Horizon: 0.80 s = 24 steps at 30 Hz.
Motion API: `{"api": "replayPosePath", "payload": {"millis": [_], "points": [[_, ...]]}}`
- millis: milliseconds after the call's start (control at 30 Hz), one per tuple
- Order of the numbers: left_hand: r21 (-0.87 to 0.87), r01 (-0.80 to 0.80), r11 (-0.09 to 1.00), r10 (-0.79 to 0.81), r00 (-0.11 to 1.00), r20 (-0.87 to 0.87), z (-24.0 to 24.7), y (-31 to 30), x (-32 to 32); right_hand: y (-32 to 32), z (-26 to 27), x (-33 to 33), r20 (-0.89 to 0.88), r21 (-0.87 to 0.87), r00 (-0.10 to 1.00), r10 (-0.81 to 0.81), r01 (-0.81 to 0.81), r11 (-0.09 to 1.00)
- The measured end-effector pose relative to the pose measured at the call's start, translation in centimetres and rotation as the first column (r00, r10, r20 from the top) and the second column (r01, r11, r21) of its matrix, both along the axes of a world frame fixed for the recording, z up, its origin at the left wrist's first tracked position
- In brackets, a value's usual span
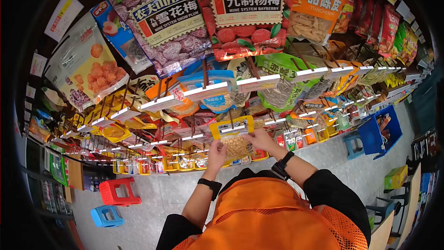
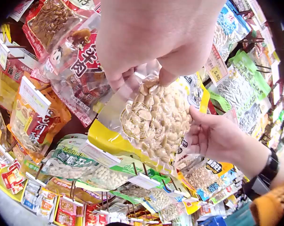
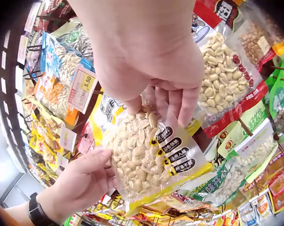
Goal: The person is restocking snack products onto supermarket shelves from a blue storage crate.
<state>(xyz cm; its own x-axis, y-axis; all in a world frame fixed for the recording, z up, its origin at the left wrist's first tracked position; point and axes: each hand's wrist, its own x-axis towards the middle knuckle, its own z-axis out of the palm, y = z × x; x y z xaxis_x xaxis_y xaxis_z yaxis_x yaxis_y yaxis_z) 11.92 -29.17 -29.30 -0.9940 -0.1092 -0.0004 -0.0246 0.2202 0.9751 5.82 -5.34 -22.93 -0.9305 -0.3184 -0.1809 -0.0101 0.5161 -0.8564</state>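
Observation:
A clear bag of peanuts with yellow edges (image 1: 235, 147) is held between both hands in front of the hanging racks. The left hand (image 1: 216, 156) pinches its left side in the head view; the right hand (image 1: 261, 141) grips the opposite side. In the left wrist view the left hand (image 2: 156, 42) has thumb and fingertips on the bag (image 2: 156, 117), and the right hand (image 2: 219, 136) holds the far edge. The right wrist view shows the right hand (image 3: 151, 70) pinching the bag (image 3: 137, 155), with the left hand (image 3: 81, 183) at its other side.
Large snack bags (image 1: 249, 18) hang along the top, with price tags (image 1: 259, 83) on hook ends below. On the floor stand a red stool (image 1: 121, 191), a light blue stool (image 1: 107, 216) and a blue bin (image 1: 381, 132). More peanut bags (image 3: 222, 75) hang close by.

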Motion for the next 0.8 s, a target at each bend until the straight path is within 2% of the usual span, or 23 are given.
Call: {"api": "replayPosePath", "payload": {"millis": [33,100,167,200,233,300,333,367,433,467,533,567,600,633,700,733,800], "points": [[-0.056,-0.018,0.998,0.02,0.999,0.033,-0.3,-0.2,-0.3,-0.1,-1.0,-0.4,0.004,0.059,1.0,-0.006,0.006,0.998],[-0.017,-0.026,1.0,0.027,0.998,0.052,-0.6,-0.1,-0.5,-0.2,-3.0,-1.1,0.005,0.076,0.999,-0.033,0.033,0.997],[-0.054,-0.067,0.996,0.069,0.997,0.034,-0.6,-0.1,-0.8,-0.4,-4.2,-1.3,-0.104,0.006,0.985,-0.138,0.139,0.99],[-0.057,-0.047,0.997,0.049,0.998,0.03,-1.2,-0.2,-1.1,-0.3,-2.7,-1.0,-0.039,0.076,0.983,-0.177,0.18,0.981],[-0.047,-0.065,0.997,0.065,0.998,0.003,-2.2,-0.3,-1.1,0.1,-2.8,-1.0,-0.043,0.072,0.979,-0.201,0.204,0.976],[-0.043,-0.043,0.998,0.042,0.999,-0.024,-3.8,-0.9,-1.3,1.3,-3.3,-0.1,-0.145,0.212,0.981,-0.13,0.159,0.964],[-0.031,-0.076,0.997,0.075,0.997,-0.023,-4.4,-1.0,-1.1,2.1,-4.4,0.8,-0.223,0.216,0.966,-0.13,0.179,0.96],[-0.017,-0.11,0.994,0.11,0.994,-0.021,-4.9,-1.0,-0.8,3.1,-5.3,1.5,-0.22,0.217,0.963,-0.158,0.206,0.954],[-0.039,-0.096,0.995,0.094,0.995,-0.039,-5.9,-1.2,-0.2,5.9,-7.3,2.6,-0.072,0.18,0.997,0.029,-0.016,0.984],[-0.065,-0.111,0.992,0.108,0.993,-0.057,-6.4,-1.3,0.2,7.0,-8.1,3.4,-0.067,0.166,0.994,0.08,-0.068,0.984],[-0.09,-0.117,0.989,0.111,0.991,-0.075,-6.2,-0.2,0.8,9.6,-6.9,5.1,-0.026,0.138,0.998,0.053,-0.049,0.989],[-0.122,-0.067,0.99,0.065,0.998,-0.027,-5.7,0.3,1.4,10.8,-6.2,6.1,0.018,0.1,0.999,0.039,-0.041,0.994],[-0.155,-0.013,0.988,0.017,1.0,0.02,-5.3,1.0,1.9,12.2,-6.2,6.5,0.035,0.203,0.998,0.05,-0.056,0.978],[-0.16,0.003,0.987,0.0,1.0,0.017,-6.6,1.6,2.5,13.5,-5.6,7.3,0.031,0.199,0.999,0.033,-0.038,0.979],[-0.259,0.211,0.943,-0.17,0.97,0.174,-8.9,3.8,3.2,16.7,-4.3,8.7,-0.038,0.178,0.999,-0.034,0.04,0.983],[-0.265,0.22,0.939,-0.181,0.97,0.163,-7.0,6.0,3.5,18.4,-4.3,9.4,-0.049,0.174,0.998,-0.046,0.054,0.983],[-0.336,0.471,0.815,-0.412,0.88,0.235,-3.1,11.0,5.3,22.2,-4.4,11.8,-0.097,0.189,0.991,-0.095,0.112,0.976]]}}
